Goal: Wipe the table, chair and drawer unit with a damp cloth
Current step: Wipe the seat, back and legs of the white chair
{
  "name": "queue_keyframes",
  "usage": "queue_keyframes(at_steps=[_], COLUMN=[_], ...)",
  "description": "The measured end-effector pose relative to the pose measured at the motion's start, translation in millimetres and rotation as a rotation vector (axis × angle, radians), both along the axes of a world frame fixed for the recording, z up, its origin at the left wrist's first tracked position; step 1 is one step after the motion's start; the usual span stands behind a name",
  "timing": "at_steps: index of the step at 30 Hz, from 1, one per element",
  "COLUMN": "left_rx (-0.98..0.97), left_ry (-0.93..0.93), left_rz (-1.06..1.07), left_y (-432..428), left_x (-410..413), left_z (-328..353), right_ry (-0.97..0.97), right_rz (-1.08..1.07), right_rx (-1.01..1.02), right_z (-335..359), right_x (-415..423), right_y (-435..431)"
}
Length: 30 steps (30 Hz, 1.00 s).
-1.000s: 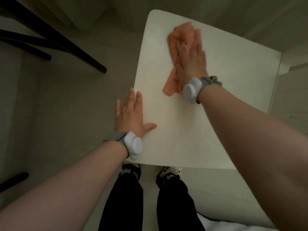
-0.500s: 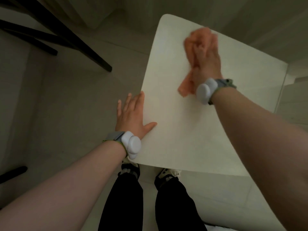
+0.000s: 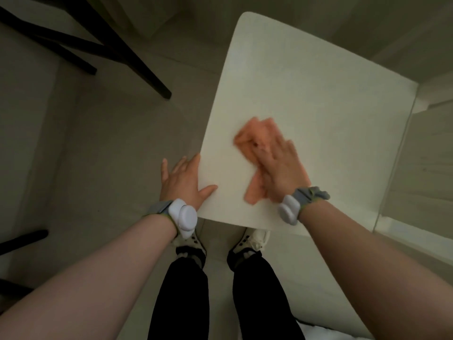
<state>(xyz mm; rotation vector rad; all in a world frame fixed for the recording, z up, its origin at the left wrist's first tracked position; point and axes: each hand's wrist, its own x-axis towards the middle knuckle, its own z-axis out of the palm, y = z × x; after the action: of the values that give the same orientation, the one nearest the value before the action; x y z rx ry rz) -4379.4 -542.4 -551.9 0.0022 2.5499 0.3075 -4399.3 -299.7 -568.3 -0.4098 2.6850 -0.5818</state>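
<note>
The orange cloth [image 3: 255, 136] lies on the white table [image 3: 306, 82] under the right hand [image 3: 279, 168], which presses flat on it with fingers straight, though motion blur softens them. A bunched part of the cloth shows beyond the fingertips at 11 o'clock of the hand, and a narrower tail sticks out by the heel of the palm at 7 o'clock. The cloth's long axis runs roughly from 12 to 6 o'clock, with the tail pointing at the near table edge. That edge lies close at 6 o'clock, and the left edge lies at 9 o'clock with bare top between. The widest bare stretch opens toward 12 and 2 o'clock. The left hand [image 3: 181, 180] rests at the left edge near the front corner, fingers spread and straight, thumb lying on the top. At 3 o'clock a white unit [image 3: 421, 153] stands beside the table. Dark chair legs [image 3: 137, 60] cross the floor at 10 o'clock.
</note>
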Motion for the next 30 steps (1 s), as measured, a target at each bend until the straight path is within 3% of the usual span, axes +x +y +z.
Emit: queue_keyframes(at_steps=[4,7,14,19,25,30], left_rx=[0.024,0.12,0.179,0.152,0.096,0.078], left_ry=[-0.009,-0.009,0.042,0.041,0.057,0.103], left_rz=[0.02,0.036,0.145,0.092,-0.007,-0.101], left_y=[0,-5,-32,-49,-35,-1], left_x=[2,0,29,44,47,46], left_z=[1,1,5,5,8,11], right_ry=[0.028,0.018,-0.018,-0.03,-0.027,-0.02], right_rz=[-0.42,-0.613,-0.258,-0.087,-0.077,-0.342], right_rx=[0.059,0.071,0.034,-0.002,0.045,0.064], right_z=[3,6,8,5,-5,-2], right_x=[9,6,42,96,110,136], right_y=[42,19,-112,-157,-130,-61])
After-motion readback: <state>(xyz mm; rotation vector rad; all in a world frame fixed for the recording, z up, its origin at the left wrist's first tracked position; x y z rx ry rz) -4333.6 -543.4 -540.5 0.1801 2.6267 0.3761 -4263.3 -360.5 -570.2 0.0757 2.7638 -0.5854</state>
